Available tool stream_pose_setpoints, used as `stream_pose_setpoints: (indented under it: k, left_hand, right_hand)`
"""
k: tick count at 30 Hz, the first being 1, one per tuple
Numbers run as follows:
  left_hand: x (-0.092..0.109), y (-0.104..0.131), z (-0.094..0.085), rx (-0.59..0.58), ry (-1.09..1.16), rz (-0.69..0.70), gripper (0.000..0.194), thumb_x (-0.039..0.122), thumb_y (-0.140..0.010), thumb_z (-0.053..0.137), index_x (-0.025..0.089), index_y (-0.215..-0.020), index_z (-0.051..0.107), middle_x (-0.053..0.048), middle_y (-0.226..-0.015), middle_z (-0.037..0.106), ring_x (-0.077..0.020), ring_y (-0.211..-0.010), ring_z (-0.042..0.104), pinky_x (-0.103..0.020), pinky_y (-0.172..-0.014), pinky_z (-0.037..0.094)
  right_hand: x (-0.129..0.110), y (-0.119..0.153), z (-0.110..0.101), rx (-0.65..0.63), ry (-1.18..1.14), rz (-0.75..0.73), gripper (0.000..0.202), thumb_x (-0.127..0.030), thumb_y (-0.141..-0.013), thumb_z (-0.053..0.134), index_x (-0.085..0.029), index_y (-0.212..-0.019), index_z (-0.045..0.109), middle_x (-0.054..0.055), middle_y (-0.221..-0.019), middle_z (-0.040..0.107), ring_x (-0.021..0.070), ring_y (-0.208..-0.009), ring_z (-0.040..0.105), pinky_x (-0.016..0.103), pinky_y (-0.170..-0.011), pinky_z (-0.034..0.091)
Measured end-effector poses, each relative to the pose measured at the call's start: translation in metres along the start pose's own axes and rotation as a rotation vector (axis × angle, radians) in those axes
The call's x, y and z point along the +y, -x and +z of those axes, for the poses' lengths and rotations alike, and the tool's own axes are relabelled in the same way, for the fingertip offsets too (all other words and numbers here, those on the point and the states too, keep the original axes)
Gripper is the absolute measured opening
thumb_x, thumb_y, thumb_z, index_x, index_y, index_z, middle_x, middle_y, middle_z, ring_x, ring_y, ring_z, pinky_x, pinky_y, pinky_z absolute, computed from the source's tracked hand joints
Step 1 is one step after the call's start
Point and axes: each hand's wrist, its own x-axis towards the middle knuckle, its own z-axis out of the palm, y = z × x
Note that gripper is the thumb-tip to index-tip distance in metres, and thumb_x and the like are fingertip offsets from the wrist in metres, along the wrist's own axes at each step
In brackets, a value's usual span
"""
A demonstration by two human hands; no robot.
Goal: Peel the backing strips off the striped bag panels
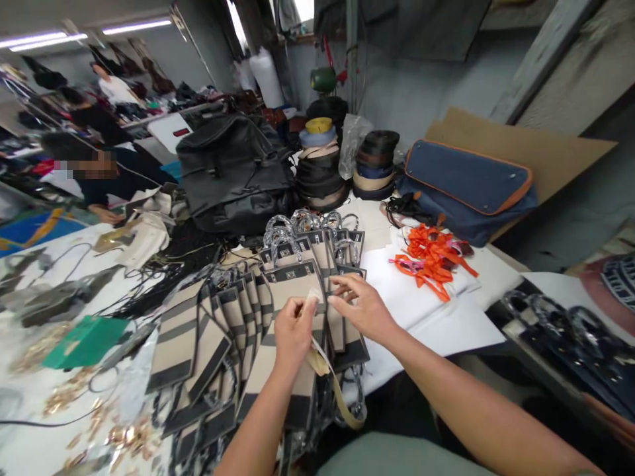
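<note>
My left hand (292,330) is closed in a pinch on a pale beige strap (340,396). The strap's whitish end sticks up past the thumb, and its length hangs in a loop towards my lap. Just to the right, my right hand (364,311) is raised with fingers curved and apart, holding nothing visible. Beneath both hands lies a pile of beige bag panels (292,284) with dark stripes and black edging. Many carry curved handles (282,231) in clear wrapping. More striped panels (176,327) fan out on the left.
A black leather bag (233,172) stands behind the pile, beside rolls of webbing (322,165). Orange ribbons (431,258) and a blue bag (466,175) are on the right. Gold metal pieces (129,439) and a green sheet (84,342) lie left. A co-worker (106,175) sits across the table.
</note>
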Motion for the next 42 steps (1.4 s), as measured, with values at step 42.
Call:
stream_pose_setpoints:
  k: [42]
  left_hand:
    - [-0.154, -0.001, -0.120, -0.002, 0.431, -0.216, 0.024, 0.041, -0.077, 0.069, 0.017, -0.072, 0.067, -0.004, -0.078, 0.070, -0.0176, -0.074, 0.064, -0.027, -0.069, 0.048]
  right_hand:
    - [0.016, -0.127, 0.203, -0.334, 0.865, -0.111, 0.017, -0.033, -0.088, 0.061, -0.021, -0.082, 0.071, 0.002, -0.088, 0.066, 0.0155, -0.085, 0.059, 0.025, -0.074, 0.039]
